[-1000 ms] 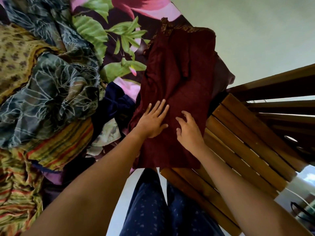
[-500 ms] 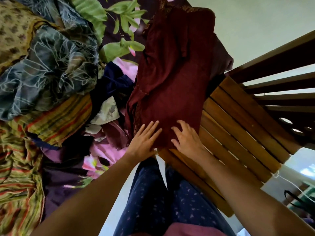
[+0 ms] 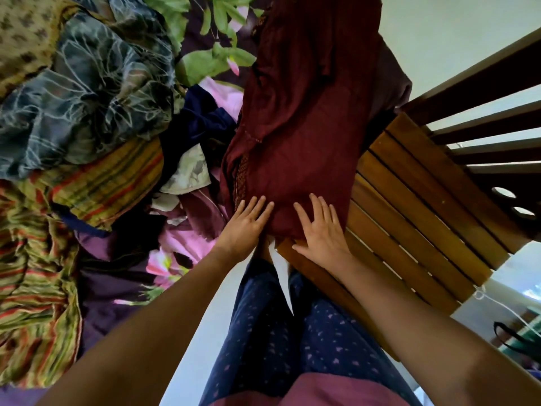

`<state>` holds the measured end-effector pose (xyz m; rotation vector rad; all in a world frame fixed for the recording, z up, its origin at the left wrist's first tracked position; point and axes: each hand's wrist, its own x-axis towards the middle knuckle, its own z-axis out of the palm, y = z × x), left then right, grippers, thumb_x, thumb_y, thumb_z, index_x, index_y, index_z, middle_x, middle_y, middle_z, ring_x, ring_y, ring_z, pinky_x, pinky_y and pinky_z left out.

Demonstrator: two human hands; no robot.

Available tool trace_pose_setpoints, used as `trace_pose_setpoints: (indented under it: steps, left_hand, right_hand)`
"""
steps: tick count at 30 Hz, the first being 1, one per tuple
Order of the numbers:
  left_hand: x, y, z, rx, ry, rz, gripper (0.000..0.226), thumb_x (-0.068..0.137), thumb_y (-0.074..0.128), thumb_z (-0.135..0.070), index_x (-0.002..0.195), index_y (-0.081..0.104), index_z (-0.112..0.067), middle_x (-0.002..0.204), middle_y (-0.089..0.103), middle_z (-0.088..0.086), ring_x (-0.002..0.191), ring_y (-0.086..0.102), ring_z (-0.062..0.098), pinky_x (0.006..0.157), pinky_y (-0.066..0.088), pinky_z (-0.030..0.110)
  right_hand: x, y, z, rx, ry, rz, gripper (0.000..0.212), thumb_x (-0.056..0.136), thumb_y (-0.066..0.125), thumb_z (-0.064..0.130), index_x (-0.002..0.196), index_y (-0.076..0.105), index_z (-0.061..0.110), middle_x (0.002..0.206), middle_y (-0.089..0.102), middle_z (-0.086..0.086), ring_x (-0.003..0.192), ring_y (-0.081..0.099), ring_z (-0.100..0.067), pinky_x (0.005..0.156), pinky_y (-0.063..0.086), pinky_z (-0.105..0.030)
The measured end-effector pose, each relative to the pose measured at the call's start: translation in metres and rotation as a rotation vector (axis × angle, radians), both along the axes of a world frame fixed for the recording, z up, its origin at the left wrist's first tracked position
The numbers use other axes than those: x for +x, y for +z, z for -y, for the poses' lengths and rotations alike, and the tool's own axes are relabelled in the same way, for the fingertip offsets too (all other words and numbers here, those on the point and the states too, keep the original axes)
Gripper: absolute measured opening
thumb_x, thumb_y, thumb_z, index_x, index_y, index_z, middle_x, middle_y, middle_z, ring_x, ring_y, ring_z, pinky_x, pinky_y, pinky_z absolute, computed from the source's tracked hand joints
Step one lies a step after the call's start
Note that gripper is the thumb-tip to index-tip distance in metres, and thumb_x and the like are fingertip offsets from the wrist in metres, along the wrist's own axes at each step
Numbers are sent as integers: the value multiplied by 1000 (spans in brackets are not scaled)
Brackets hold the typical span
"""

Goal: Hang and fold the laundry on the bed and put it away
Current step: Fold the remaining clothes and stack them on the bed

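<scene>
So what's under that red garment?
Wooden slats show at the garment's right edge, floral bedsheet at its left. Flat on top: left hand and right hand. Its middle hides the rest.

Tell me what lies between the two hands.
In the head view, only the maroon garment lies between the left hand and the right hand. Both hands lie flat on its near end.

A long maroon garment (image 3: 304, 118) runs from the top of the frame down to the centre, its lower end lying beside a wooden slatted frame (image 3: 415, 206) at the right. The left hand (image 3: 244, 227) and right hand (image 3: 320, 232) lie flat, fingers straight, on its lower edge. Heaped patterned clothes (image 3: 76, 118) fill the left side, over a floral bedsheet (image 3: 205, 48) at the top.
</scene>
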<state>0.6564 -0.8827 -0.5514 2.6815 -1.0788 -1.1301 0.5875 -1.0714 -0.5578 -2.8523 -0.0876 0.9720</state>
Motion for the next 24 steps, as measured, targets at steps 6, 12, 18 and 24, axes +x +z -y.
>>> trace_pose_setpoints:
  steps: [6,12,18,24]
  left_hand:
    - [17,40,-5,74,5,-7,55,99,37,-11,149,15,-11,154,21,14,142,21,27,115,15,36]
    - [67,82,14,42,135,-234,31,82,49,1,111,61,-2,107,64,17,98,60,32,76,44,32]
    - [202,100,53,-91,196,13,49,78,48,8,122,58,-8,117,61,19,106,57,36,87,45,40]
    - [207,75,86,-474,200,549,33,74,43,-6,99,63,3,106,62,24,87,62,39,72,53,42]
  right_hand:
    - [16,31,12,2,24,-125,69,95,44,6,152,8,20,157,14,-15,142,18,-37,115,22,-48]
    - [77,85,58,212,-22,-352,48,92,39,0,136,48,17,132,51,-18,120,51,-34,95,43,-37]
    - [180,103,111,178,-197,-186,45,84,49,-5,125,56,9,125,56,-22,113,55,-36,94,46,-39]
    - [191,67,96,15,-306,327,67,79,59,-1,141,35,8,148,26,-24,140,21,-37,113,17,-54]
